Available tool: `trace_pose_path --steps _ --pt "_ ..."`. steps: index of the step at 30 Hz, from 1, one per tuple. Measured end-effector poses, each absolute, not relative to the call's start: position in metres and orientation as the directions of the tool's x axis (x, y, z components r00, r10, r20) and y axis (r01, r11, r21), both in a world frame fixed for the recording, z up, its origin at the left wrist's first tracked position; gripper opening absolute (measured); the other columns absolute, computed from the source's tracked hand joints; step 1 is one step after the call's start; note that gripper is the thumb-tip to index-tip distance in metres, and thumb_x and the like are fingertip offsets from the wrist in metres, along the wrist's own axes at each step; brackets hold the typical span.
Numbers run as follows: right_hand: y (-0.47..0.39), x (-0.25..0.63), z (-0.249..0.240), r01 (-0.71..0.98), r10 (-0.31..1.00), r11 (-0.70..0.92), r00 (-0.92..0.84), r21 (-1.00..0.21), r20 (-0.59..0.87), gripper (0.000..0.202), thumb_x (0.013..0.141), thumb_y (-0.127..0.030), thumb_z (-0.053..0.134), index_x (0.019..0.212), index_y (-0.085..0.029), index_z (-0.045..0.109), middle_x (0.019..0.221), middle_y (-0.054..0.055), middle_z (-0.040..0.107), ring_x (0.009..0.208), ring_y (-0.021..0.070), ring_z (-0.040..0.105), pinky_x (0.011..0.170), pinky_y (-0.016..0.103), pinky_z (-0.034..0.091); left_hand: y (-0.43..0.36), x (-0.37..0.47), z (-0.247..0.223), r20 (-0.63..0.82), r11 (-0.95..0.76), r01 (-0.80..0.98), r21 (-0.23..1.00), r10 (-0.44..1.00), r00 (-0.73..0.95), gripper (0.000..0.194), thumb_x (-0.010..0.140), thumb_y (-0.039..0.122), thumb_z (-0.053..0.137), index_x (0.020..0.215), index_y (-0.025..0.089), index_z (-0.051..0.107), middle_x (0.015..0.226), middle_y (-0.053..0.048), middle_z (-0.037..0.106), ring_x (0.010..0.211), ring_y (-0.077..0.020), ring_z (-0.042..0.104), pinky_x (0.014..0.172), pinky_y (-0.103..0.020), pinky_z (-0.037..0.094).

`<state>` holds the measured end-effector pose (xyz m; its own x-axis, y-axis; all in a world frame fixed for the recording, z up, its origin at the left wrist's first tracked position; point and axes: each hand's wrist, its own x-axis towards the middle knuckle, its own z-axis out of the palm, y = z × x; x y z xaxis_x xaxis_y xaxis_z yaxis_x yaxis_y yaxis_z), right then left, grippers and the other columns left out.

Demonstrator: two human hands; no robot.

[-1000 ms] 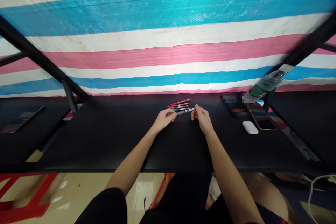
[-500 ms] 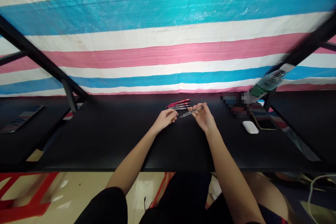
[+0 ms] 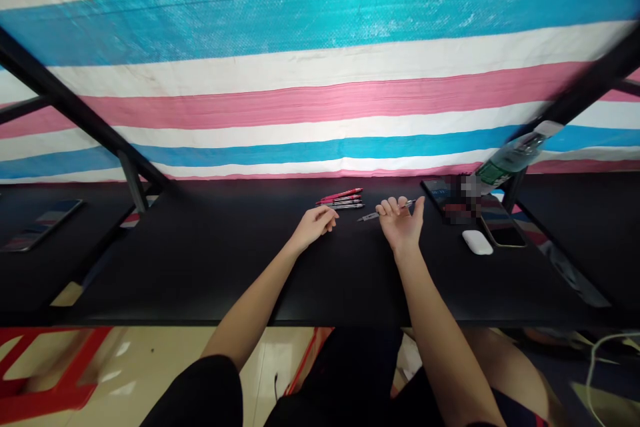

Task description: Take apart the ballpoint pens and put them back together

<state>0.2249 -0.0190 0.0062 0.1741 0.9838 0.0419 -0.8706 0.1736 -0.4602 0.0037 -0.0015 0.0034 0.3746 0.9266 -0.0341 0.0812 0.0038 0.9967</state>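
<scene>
A grey pen (image 3: pixel 369 217) slants across the fingers of my right hand (image 3: pixel 401 223), which is turned palm up above the black table. Its fingers are curled at the pen, while the thumb stands out to the side. The pen's tip points left, and its other end shows between fingers and thumb. To the left, my left hand (image 3: pixel 315 223) rests on the table with fingers curled in, and nothing sticks out of it. Just beyond it lie several red pens (image 3: pixel 340 197) and several dark or silver pens (image 3: pixel 350 205), side by side in a small bunch.
On the right are a white earphone case (image 3: pixel 477 242), a phone (image 3: pixel 503 230), a partly blurred dark item (image 3: pixel 435 193) and a leaning plastic bottle (image 3: pixel 510 160). Another phone (image 3: pixel 45 223) lies far left. A striped sheet (image 3: pixel 320 107) hangs behind the black table (image 3: pixel 200 267).
My right hand has moved right with the pen, away from my left hand, and its thumb has come off the pen. My left hand has hardly moved.
</scene>
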Motion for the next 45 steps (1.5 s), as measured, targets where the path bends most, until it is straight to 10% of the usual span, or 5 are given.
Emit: trace_pose_path --steps 6,22,35,45 --pt "-0.024 0.225 0.008 -0.828 0.973 0.227 0.218 -0.513 0.078 0.064 0.092 -0.067 0.035 0.053 -0.020 0.018 0.055 -0.003 0.021 0.052 0.0131 0.033 0.055 0.032 0.042 -0.001 0.003 0.004 -0.024 -0.005 0.080 0.997 0.933 0.360 0.035 0.086 0.048 0.055 0.083 0.014 0.063 0.068 -0.001 0.055 0.056 -0.0089 0.049 0.048 -0.022 0.033" --pt "-0.023 0.225 0.008 -0.745 0.962 0.259 0.254 -0.615 0.098 0.058 0.095 -0.050 0.044 0.052 -0.020 0.018 0.055 -0.003 0.021 0.051 0.0134 0.031 0.057 0.034 0.042 -0.003 0.004 0.008 -0.019 -0.010 0.084 0.996 0.940 0.342 0.033 0.085 0.046 0.055 0.080 0.014 0.062 0.066 -0.001 0.055 0.056 -0.0090 0.048 0.049 -0.022 0.033" --pt "-0.016 0.219 0.006 -0.715 0.975 0.202 0.210 -0.669 0.070 0.039 0.090 -0.047 0.058 0.061 -0.024 0.046 0.058 -0.004 0.033 0.053 0.0120 0.039 0.056 0.030 0.045 -0.002 0.004 0.006 -0.018 -0.026 0.124 0.992 0.939 0.343 0.031 0.085 0.044 0.054 0.081 0.014 0.063 0.067 -0.001 0.056 0.056 -0.0091 0.049 0.050 -0.022 0.034" --pt "-0.013 0.208 -0.009 -0.315 0.955 0.176 0.284 -0.933 0.084 0.049 0.078 -0.069 0.062 0.068 -0.020 0.065 0.048 -0.007 0.030 0.039 0.0072 0.028 0.037 0.026 0.025 0.000 0.003 0.003 0.032 -0.106 0.203 0.974 0.941 0.338 0.031 0.088 0.042 0.050 0.081 0.015 0.064 0.067 -0.002 0.059 0.056 -0.0104 0.051 0.055 -0.023 0.040"
